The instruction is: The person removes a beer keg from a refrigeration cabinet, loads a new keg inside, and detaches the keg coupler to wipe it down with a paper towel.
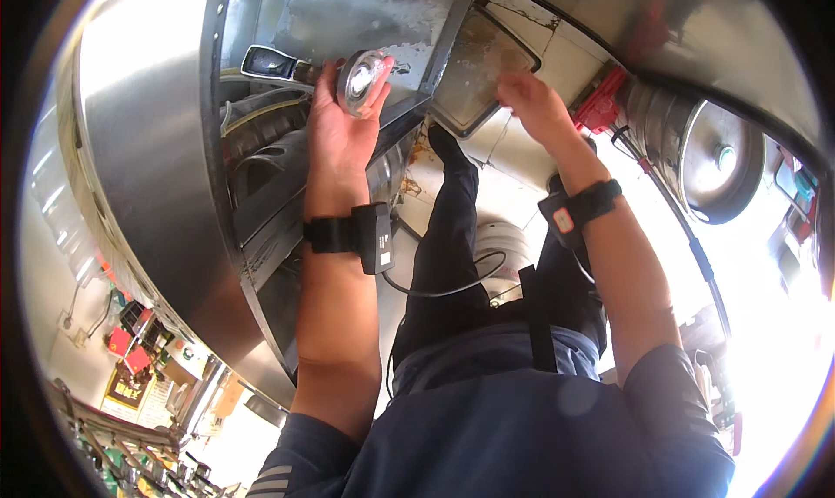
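Note:
In my left hand is a clear, round, thick-rimmed glass-like object. It rests against my fingers, which are bent behind it; whether it is a lid or the base of a glass I cannot tell. Just left of those fingers lies a dark, rounded piece with a silver rim, apparently inside the metal cabinet. My right hand hangs near the corner of a dark-edged metal panel. Its fingers are curled and slightly blurred; anything inside them is hidden. A black strapped device with a cable sits on each wrist.
A steel cabinet stands along my left, with ribbed dark items in its opening. A metal keg is at the right, beside a red piece and a dark pole. Another keg shows between my legs.

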A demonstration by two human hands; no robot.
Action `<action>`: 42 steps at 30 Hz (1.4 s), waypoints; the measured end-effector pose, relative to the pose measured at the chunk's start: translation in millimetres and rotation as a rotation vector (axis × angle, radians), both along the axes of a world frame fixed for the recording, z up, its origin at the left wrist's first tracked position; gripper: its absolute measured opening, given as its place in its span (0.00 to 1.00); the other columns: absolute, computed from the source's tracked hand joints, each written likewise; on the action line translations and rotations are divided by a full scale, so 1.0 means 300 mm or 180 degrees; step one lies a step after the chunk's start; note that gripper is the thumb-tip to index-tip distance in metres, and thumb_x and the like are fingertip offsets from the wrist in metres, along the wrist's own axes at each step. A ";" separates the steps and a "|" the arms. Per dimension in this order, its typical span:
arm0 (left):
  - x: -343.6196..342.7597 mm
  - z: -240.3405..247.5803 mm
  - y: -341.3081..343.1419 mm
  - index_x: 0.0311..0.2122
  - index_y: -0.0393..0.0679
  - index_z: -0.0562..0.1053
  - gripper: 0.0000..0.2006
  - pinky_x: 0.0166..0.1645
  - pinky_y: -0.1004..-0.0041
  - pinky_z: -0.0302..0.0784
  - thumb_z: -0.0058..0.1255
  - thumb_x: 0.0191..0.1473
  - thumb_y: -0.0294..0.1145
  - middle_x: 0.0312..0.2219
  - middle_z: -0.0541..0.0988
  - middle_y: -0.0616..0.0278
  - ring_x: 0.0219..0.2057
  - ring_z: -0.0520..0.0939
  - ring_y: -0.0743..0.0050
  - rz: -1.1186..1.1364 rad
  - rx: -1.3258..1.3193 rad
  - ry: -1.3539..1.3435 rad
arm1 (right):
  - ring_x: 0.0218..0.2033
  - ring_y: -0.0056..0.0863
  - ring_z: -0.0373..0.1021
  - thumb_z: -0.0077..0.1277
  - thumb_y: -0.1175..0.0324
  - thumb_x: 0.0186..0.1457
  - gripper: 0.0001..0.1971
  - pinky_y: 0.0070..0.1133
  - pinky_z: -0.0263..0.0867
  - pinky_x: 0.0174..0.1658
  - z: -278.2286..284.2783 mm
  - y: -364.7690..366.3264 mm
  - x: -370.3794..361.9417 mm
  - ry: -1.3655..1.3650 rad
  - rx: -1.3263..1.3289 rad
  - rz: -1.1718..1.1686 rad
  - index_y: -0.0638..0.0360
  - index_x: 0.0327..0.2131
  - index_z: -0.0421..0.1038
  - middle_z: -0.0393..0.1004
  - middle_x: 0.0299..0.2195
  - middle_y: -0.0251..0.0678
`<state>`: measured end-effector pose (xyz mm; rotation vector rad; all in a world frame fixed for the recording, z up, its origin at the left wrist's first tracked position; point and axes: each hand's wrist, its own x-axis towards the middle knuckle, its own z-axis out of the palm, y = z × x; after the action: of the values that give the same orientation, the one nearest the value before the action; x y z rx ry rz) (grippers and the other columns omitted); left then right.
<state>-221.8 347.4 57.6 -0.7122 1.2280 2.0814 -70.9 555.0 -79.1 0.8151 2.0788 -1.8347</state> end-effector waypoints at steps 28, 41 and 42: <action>0.099 0.060 -0.004 0.48 0.35 0.69 0.26 0.62 0.61 0.54 0.31 0.61 0.50 0.48 0.73 0.54 0.55 0.69 0.56 -0.0045 -0.0064 -0.0093 | 0.28 0.23 0.73 0.49 0.59 0.55 0.17 0.20 0.68 0.33 -0.048 0.259 0.823 -0.1137 -0.0119 -0.0816 0.60 0.44 0.70 0.76 0.28 0.35; 0.101 0.127 0.015 0.45 0.35 0.71 0.25 0.61 0.59 0.58 0.33 0.61 0.49 0.45 0.75 0.53 0.54 0.70 0.54 0.0071 -0.0071 -0.0135 | 0.32 0.22 0.73 0.46 0.62 0.56 0.17 0.19 0.67 0.32 0.028 0.276 0.838 -0.1393 -0.0323 -0.0851 0.60 0.47 0.68 0.76 0.32 0.35; 0.103 0.126 0.012 0.45 0.35 0.71 0.25 0.61 0.59 0.58 0.33 0.61 0.49 0.45 0.75 0.53 0.54 0.70 0.54 0.0078 -0.0083 -0.0144 | 0.32 0.21 0.73 0.46 0.61 0.56 0.17 0.19 0.67 0.32 0.029 0.272 0.837 -0.1377 -0.0361 -0.0872 0.59 0.47 0.68 0.76 0.32 0.35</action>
<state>-190.9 350.9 95.5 -0.7857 1.2291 2.0612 180.1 636.6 -70.3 1.3794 1.6433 -1.6887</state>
